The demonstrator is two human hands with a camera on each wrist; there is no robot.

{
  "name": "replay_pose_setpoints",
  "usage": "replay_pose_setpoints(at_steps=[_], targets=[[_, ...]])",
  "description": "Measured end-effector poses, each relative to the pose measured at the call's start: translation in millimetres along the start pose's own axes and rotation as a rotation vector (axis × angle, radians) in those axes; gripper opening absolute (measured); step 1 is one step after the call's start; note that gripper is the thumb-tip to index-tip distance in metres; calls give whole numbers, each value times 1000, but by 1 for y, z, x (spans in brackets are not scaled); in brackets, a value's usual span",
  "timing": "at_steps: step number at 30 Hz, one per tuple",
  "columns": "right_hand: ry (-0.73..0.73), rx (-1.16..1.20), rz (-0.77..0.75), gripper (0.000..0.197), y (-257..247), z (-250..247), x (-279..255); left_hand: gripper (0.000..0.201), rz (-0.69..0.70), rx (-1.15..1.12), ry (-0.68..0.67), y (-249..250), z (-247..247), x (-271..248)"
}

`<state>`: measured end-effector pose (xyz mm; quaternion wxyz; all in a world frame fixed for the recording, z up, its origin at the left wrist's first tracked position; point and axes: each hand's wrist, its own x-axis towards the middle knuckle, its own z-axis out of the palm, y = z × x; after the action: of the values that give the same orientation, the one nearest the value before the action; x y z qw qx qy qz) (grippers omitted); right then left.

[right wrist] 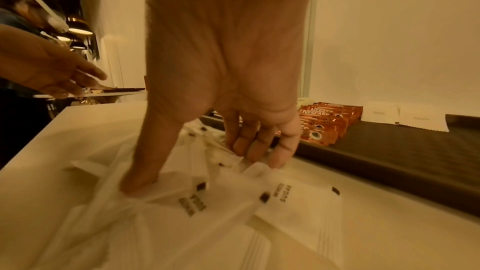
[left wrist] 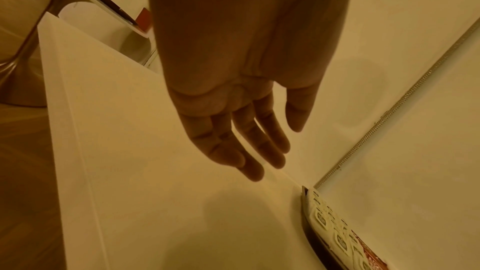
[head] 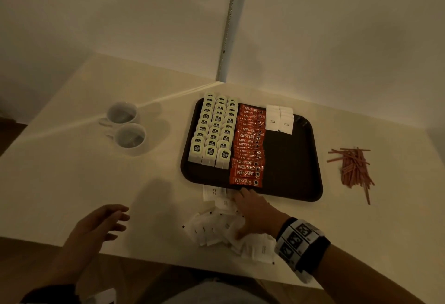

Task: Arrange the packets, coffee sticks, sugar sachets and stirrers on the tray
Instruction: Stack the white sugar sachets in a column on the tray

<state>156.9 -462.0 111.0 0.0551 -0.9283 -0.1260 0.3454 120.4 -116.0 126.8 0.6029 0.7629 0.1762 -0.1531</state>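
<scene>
Our right hand [head: 255, 214] is spread over the loose pile of sugar sachets [head: 216, 229] on the table [head: 72, 159], thumb planted on 1 sachet and fingers bent down onto others further ahead. We cannot tell whether any sachet is actually pinched yet; the contact reads as pressing and gathering. Our left hand [head: 101, 224] hangs released to the left of the grip, fingers loose, holding nothing, clear of the table.

The tray [head: 301, 183] lies just ahead of the fingertips. On it, 3 rows of packets [head: 212, 133] fill the far-left part, the coffee sticks [head: 248, 145] run in 1 column straight ahead, and 2 short stacks of sugar sachets [head: 279, 118] sit ahead and to the right. The stirrers [head: 354, 166] lie in a heap on the table well to the right, beyond the tray.

Procedure, as we judge it:
1. Draw a few sachets together under the fingers and square their edges before lifting.
2. Pinch the small stack between thumb and fingers; avoid dragging the rest of the pile.
3. Use the free left hand to steady the pile if it slides.
4. Lay the stack in line below the 2 existing stacks, print facing the same way.

The right wrist view shows the thumb and finger contact on the sachets, which the head view hides under the back of the hand. The head view alone shows the stirrers and 2 cups [head: 125, 128] far to the left. The left wrist view confirms the empty palm.
</scene>
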Motion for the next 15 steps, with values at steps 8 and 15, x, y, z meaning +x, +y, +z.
replay_pose_setpoints(at_steps=[8,15], targets=[[-44,192,39,79,9,-8,-5,21,5,26,8,2,1,8],[5,17,-25,85,3,-21,-14,20,12,22,-8,7,1,13]])
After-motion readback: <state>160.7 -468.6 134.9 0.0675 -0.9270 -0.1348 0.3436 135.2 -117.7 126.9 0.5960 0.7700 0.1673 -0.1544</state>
